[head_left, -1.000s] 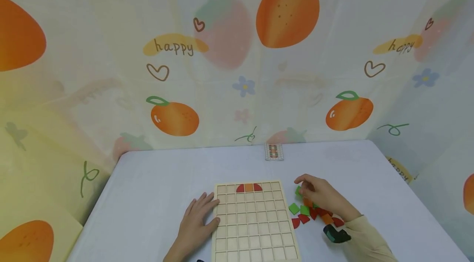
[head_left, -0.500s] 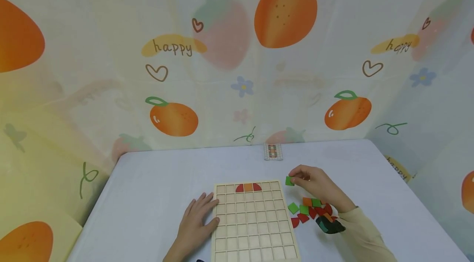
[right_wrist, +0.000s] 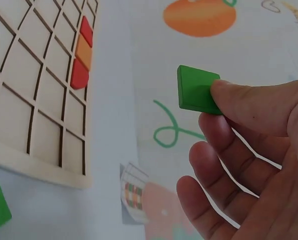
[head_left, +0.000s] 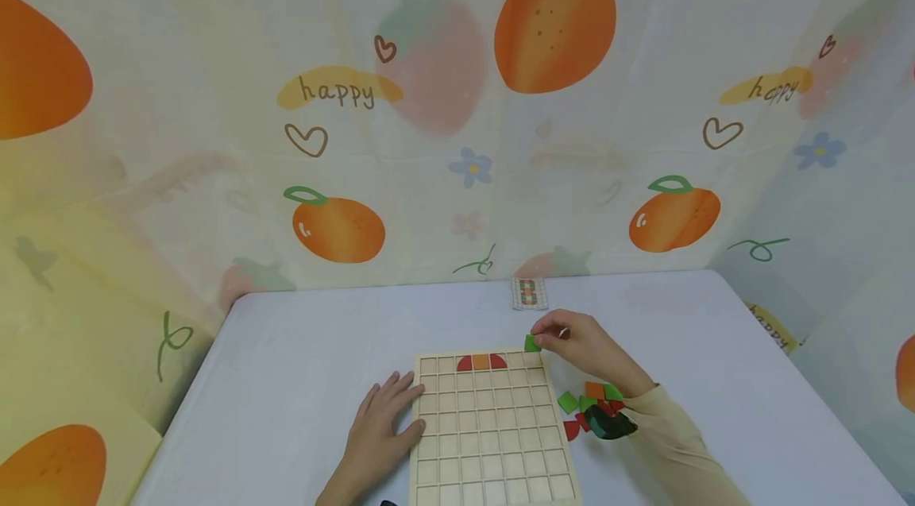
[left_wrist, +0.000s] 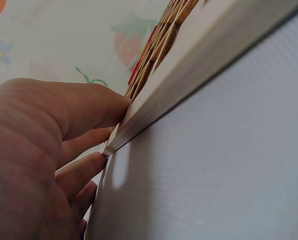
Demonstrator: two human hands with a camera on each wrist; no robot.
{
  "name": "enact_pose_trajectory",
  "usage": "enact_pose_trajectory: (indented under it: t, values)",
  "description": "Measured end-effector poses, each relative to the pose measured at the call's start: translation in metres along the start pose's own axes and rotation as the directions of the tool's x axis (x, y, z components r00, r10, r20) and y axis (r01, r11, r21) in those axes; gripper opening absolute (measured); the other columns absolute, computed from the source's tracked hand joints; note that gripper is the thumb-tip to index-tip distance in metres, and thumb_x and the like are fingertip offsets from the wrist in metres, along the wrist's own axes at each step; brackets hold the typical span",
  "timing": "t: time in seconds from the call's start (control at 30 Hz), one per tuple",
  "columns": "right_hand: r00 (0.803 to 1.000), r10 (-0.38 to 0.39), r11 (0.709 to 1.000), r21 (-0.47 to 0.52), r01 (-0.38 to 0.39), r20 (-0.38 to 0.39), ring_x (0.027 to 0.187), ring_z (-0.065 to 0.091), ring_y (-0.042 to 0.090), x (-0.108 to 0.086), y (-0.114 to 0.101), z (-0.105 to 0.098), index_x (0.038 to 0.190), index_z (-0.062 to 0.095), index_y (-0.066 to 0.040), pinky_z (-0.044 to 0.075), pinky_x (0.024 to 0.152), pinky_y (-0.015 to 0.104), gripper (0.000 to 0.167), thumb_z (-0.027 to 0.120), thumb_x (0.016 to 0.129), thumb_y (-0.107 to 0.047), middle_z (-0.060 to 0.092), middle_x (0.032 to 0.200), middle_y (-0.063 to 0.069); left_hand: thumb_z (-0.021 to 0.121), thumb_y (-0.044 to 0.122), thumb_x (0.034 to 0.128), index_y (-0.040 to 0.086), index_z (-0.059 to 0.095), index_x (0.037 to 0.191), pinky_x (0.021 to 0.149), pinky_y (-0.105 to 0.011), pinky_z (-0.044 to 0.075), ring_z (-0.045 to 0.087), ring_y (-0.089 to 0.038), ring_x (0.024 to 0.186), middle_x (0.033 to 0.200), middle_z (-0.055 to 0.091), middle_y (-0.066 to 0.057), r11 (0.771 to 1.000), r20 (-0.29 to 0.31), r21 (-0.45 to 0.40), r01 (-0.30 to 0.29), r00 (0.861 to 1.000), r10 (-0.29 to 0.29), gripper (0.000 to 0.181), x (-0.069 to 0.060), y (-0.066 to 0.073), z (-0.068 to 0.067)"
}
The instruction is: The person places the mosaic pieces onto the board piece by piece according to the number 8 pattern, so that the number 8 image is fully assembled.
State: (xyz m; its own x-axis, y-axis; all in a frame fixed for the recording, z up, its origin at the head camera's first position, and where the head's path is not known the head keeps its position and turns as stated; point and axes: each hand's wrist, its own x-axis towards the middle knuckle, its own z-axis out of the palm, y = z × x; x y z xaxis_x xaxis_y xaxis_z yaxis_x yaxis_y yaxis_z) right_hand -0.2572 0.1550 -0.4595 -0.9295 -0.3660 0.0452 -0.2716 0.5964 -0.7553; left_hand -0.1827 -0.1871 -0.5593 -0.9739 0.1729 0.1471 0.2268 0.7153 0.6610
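Note:
A green square tile (head_left: 532,343) (right_wrist: 196,90) is pinched between thumb and forefinger of the right hand (head_left: 588,345) (right_wrist: 261,145), above the far right corner of the wooden grid board (head_left: 475,422) (right_wrist: 26,67). The left hand (head_left: 376,434) (left_wrist: 44,145) rests at the board's left edge, thumb and a fingertip touching the rim, fingers relaxed. In the board's far row an orange square (head_left: 480,362) (right_wrist: 83,52) sits between two red rounded pieces (head_left: 465,364) (right_wrist: 80,75).
Right of the board lie loose green tiles (head_left: 568,402), an orange tile (head_left: 595,390) and red pieces (head_left: 571,430), partly hidden by a dark object (head_left: 610,422) at the right wrist. A small pattern card (head_left: 529,294) (right_wrist: 134,195) lies near the table's back edge.
The right hand has picked up the green tile from the loose pieces and moved it left and away to the board's far right corner. The left hand keeps its place.

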Motion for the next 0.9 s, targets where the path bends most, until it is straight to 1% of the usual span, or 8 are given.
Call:
enact_pose_trajectory:
  t: [0.13, 0.37, 0.5, 0.6, 0.7, 0.77, 0.9]
  values:
    - [1.0, -0.003, 1.0, 0.014, 0.002, 0.027, 0.086, 0.058, 0.013, 0.008, -0.003, 0.009, 0.102, 0.072, -0.013, 0.052, 0.075, 0.023, 0.009, 0.068, 0.097, -0.018, 0.068, 0.095, -0.001, 0.073, 0.024, 0.0872, 0.016, 0.066, 0.132, 0.125, -0.062, 0.017, 0.038, -0.037, 0.149, 0.153, 0.054, -0.009, 1.0, 0.001, 0.007, -0.004, 1.0, 0.004, 0.046, 0.0, -0.001, 0.0]
    - [0.996, -0.039, 0.999, -0.027, 0.041, 0.075, 0.082, 0.057, 0.009, 0.017, -0.002, 0.03, 0.1, 0.071, -0.015, 0.051, 0.071, 0.022, 0.006, 0.066, 0.098, -0.017, 0.067, 0.091, -0.004, 0.073, 0.023, 0.0867, 0.015, 0.066, 0.132, 0.125, -0.061, 0.017, 0.039, -0.037, 0.149, 0.152, 0.054, -0.01, 1.0, -0.005, 0.002, -0.007, 1.0, 0.007, 0.046, 0.0, 0.001, 0.0]
    - [0.996, -0.015, 0.999, -0.049, 0.02, 0.091, 0.081, 0.056, 0.009, 0.017, -0.003, 0.041, 0.097, 0.07, -0.014, 0.05, 0.068, 0.022, 0.005, 0.065, 0.098, -0.015, 0.067, 0.091, -0.004, 0.073, 0.023, 0.0869, 0.016, 0.066, 0.132, 0.126, -0.061, 0.017, 0.038, -0.036, 0.15, 0.153, 0.054, -0.009, 1.0, 0.003, 0.003, 0.0, 1.0, 0.0, 0.046, 0.0, 0.001, 0.001]
    - [0.995, -0.015, 0.996, -0.083, 0.024, 0.1, 0.08, 0.056, 0.007, 0.018, -0.001, 0.048, 0.096, 0.07, -0.014, 0.049, 0.068, 0.021, 0.005, 0.065, 0.098, -0.015, 0.067, 0.089, -0.005, 0.073, 0.023, 0.0867, 0.016, 0.066, 0.132, 0.126, -0.06, 0.016, 0.038, -0.036, 0.15, 0.153, 0.054, -0.009, 1.0, 0.004, 0.0, 0.008, 1.0, -0.008, 0.046, 0.0, 0.002, 0.0]
    - [0.994, -0.034, 0.992, -0.116, 0.046, 0.105, 0.078, 0.055, 0.005, 0.019, 0.001, 0.053, 0.095, 0.07, -0.012, 0.048, 0.067, 0.02, 0.006, 0.067, 0.097, -0.017, 0.068, 0.088, -0.006, 0.073, 0.023, 0.0866, 0.016, 0.066, 0.132, 0.126, -0.061, 0.016, 0.038, -0.036, 0.15, 0.153, 0.054, -0.009, 1.0, 0.004, 0.0, 0.012, 1.0, -0.012, 0.046, 0.0, 0.002, -0.001]
    - [0.992, -0.051, 0.991, -0.116, 0.064, 0.115, 0.076, 0.054, 0.005, 0.019, 0.002, 0.055, 0.095, 0.07, -0.011, 0.048, 0.065, 0.02, 0.006, 0.067, 0.097, -0.016, 0.068, 0.087, -0.006, 0.072, 0.022, 0.0866, 0.016, 0.066, 0.131, 0.126, -0.061, 0.016, 0.038, -0.036, 0.15, 0.153, 0.053, -0.009, 1.0, 0.003, -0.001, 0.013, 1.0, -0.012, 0.046, 0.0, 0.002, -0.001]
    - [0.989, -0.034, 0.992, -0.113, 0.051, 0.141, 0.074, 0.052, 0.006, 0.019, 0.004, 0.056, 0.097, 0.07, -0.011, 0.045, 0.063, 0.02, 0.005, 0.067, 0.097, -0.015, 0.066, 0.084, -0.005, 0.072, 0.022, 0.0867, 0.015, 0.066, 0.131, 0.126, -0.061, 0.016, 0.037, -0.037, 0.15, 0.153, 0.053, -0.01, 1.0, 0.002, -0.008, 0.011, 1.0, -0.011, 0.046, -0.001, 0.002, -0.001]
